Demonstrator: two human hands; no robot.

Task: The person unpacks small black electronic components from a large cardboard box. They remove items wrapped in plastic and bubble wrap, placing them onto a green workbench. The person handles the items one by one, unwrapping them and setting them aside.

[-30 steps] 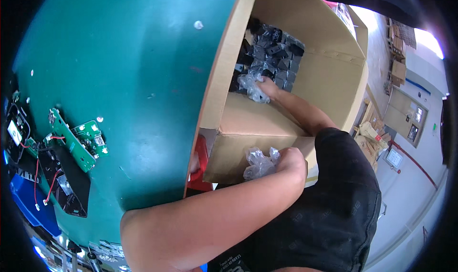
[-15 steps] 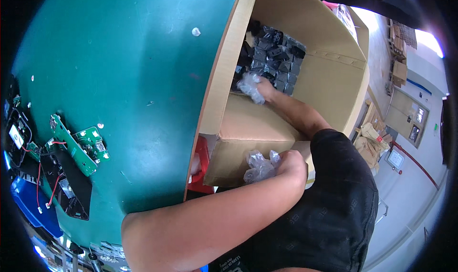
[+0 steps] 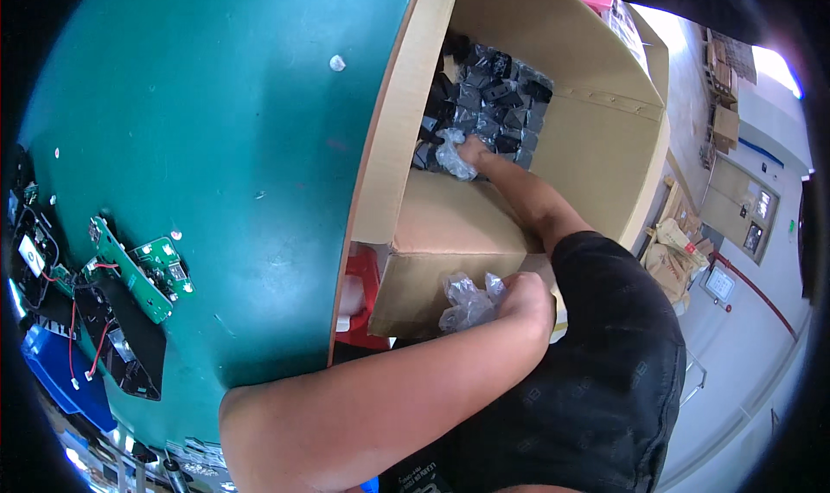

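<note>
My right hand (image 3: 471, 150) reaches deep into an open cardboard box (image 3: 609, 143), closed on a crumpled clear plastic bag (image 3: 452, 157). Just beyond it, many small black blocks wrapped in clear film (image 3: 497, 95) lie packed in rows on the box's bottom; what they are I cannot make out. Nearer to me, my left hand (image 3: 526, 297) is bent round another bunch of clear plastic bags (image 3: 468, 304), beside the box's folded-down flap (image 3: 415, 294). Its fingers are mostly hidden behind the wrist.
A green tabletop (image 3: 251, 147) fills the left, its edge against the box. On it lie green circuit boards (image 3: 138, 268), a black housing with red wires (image 3: 130, 346) and a blue bin (image 3: 65, 376). A red container (image 3: 367, 307) sits below the table edge; sacks (image 3: 674, 259) stand far right.
My right hand has moved slightly up and left inside the box with its plastic bag. The left hand stays nearly in place. The whole view has shifted a little.
</note>
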